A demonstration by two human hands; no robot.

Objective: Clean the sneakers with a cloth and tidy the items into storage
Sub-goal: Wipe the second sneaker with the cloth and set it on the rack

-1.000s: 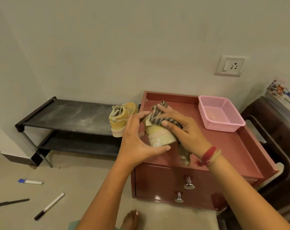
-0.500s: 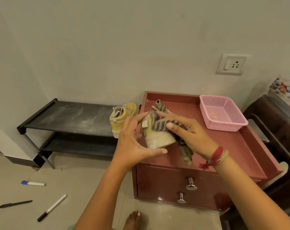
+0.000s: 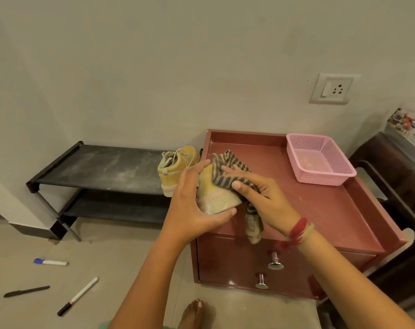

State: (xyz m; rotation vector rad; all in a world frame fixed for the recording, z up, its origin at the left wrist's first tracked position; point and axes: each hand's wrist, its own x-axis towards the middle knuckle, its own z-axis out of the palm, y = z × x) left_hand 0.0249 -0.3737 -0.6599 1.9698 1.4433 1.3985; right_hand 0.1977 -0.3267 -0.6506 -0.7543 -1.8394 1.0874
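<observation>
Plainly, the hazards begin at floor level. A bare foot stands at six o'clock. At seven to eight o'clock a white marker, a black pen and a blue-capped marker lie loose; a blind step back could roll on one.

Higher up, the left hand grips the held sneaker, fingers curled round its top and thumb hooked under its near end. The shoe hangs in the air over the front left corner of the red cabinet, resting on nothing. The right hand presses the striped cloth onto it, fingers nearly flat, thumb pinching a fold. Hard rubbing against that one-handed hold could twist the shoe free, I judge, and it would strike the cabinet edge or the floor. The cloth's tail dangles at five o'clock from the shoe, near the drawer knobs, where it might snag; so light a pinch could also let the cloth slide away.

Farther off, at ten o'clock, the second sneaker sits at the very end of the black rack, just beside the cabinet. A left elbow swing could topple it. The rack's top looks dusty, so a wiped shoe set there may soil again. The pink basket waits at two o'clock.
</observation>
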